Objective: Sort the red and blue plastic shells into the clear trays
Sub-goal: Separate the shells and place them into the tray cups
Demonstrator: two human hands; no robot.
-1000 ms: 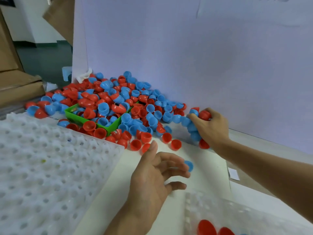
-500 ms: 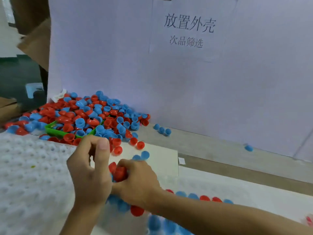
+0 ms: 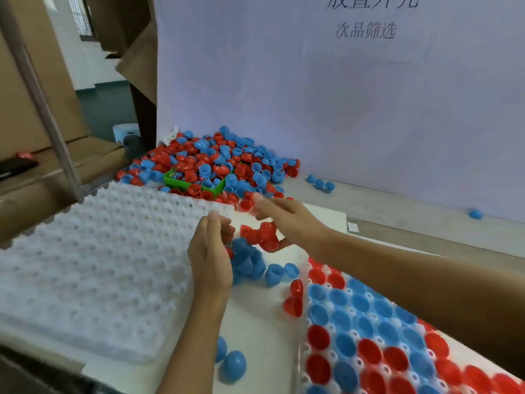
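Head view looks down on a white work surface (image 3: 255, 331) where two bare hands meet over a small scatter of loose hemispherical plastic shells. The right hand (image 3: 287, 220) cups a cluster of red plastic shells (image 3: 260, 234) under its palm and pinches one more red shell (image 3: 245, 204) at its fingertips. The left hand (image 3: 210, 251) is curled with thumb and forefinger pressed together; a sliver of red shows at its palm, though whether it truly holds a shell I cannot tell. Several blue plastic shells (image 3: 247, 258) lie loose just beside the left hand. Behind them a big mixed heap of red and blue shells (image 3: 216, 160) half buries a green plastic bin (image 3: 193, 184). An unfilled white dimpled tray (image 3: 93, 263) sits at the left, while the clear pocketed tray (image 3: 369, 351) at the right already carries red and blue shells in its cups. These shells look thin, light, stiff and smooth, so they probably skid and nest easily; pinching one across its rim, or cupping its dome, seems the surest hold before dropping it open side up into a pocket.
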